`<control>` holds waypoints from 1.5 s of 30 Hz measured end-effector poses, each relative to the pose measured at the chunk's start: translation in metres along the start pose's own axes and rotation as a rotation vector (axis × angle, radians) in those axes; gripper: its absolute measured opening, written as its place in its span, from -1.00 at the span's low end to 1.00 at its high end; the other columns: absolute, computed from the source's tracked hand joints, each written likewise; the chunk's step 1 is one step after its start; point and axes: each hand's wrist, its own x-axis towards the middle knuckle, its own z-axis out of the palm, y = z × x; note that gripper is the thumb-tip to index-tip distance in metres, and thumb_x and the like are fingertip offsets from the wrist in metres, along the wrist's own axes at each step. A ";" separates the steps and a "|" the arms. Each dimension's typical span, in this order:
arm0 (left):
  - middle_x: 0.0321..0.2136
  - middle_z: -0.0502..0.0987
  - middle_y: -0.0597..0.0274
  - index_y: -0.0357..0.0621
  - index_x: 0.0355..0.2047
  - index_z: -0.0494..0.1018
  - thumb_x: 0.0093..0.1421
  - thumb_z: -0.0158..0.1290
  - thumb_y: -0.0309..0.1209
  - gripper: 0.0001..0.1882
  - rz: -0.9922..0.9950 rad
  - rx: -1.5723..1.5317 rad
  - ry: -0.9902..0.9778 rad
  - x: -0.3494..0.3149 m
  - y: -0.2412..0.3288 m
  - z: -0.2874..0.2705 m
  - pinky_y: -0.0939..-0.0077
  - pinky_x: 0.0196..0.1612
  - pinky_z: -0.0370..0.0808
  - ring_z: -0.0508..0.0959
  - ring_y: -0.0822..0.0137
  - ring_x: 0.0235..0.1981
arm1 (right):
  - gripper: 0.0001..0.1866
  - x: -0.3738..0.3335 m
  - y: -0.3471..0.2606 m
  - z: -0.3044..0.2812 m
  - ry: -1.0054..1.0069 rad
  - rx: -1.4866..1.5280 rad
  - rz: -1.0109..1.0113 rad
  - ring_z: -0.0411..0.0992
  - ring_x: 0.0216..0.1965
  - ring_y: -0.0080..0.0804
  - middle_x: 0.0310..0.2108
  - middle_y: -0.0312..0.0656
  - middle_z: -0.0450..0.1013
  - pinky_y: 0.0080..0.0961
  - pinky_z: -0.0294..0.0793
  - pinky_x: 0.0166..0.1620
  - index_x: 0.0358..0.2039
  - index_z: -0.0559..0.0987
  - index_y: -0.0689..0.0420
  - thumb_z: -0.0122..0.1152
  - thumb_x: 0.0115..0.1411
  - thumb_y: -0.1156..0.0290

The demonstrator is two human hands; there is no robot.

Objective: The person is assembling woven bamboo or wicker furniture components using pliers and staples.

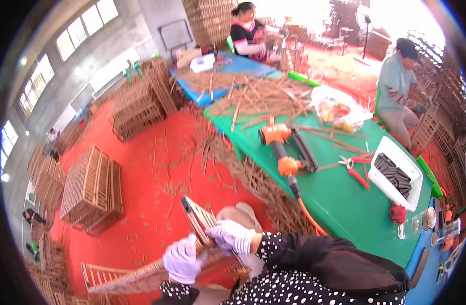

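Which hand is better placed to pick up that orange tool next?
Probably the right hand: it is nearer the orange-and-black tool on the green table; the left hand is farther away.

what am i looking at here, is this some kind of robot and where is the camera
No robot here: these are a person's own two hands in pale gloves. There is one picture, from a camera worn on the person's head, looking down; its wide fisheye lens bends straight edges.

The right hand grips a slatted brown piece. The left hand is beside it, but its grip is hard to make out.

On the green table lie brown strips, an orange and black power tool, red-handled pliers and a white tray of dark sticks.
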 end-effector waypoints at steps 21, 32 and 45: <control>-0.38 0.45 0.25 -0.20 -0.12 0.32 -0.05 0.10 -0.19 -0.49 0.050 -0.158 0.075 0.010 -0.007 0.001 0.44 -0.39 0.40 0.46 0.31 -0.47 | -0.77 0.006 -0.005 0.007 0.095 0.025 0.172 0.08 -0.87 -0.54 -0.87 -0.41 0.12 -0.52 0.10 -0.72 -0.63 0.39 0.01 0.20 0.03 0.22; -0.45 0.43 0.22 -0.15 -0.09 0.27 -0.20 0.18 -0.21 -0.36 -0.121 -0.025 -0.095 0.058 -0.037 0.042 0.35 -0.40 0.43 0.47 0.21 -0.47 | -0.71 0.055 -0.059 -0.014 0.125 -0.368 -0.071 0.10 -0.85 -0.65 -0.81 -0.44 0.18 -0.58 0.21 -0.72 -0.54 0.45 0.06 0.21 0.02 0.11; -0.54 0.49 0.08 -0.03 -0.32 0.40 -0.06 0.09 -0.17 -0.68 -0.185 -0.497 -0.667 0.088 -0.067 0.016 0.29 -0.37 0.41 0.51 0.10 -0.44 | -0.74 0.052 -0.050 -0.004 0.066 -0.224 -0.163 0.11 -0.80 -0.67 -0.76 -0.46 0.19 -0.60 0.27 -0.65 -0.49 0.49 0.07 0.16 0.05 0.13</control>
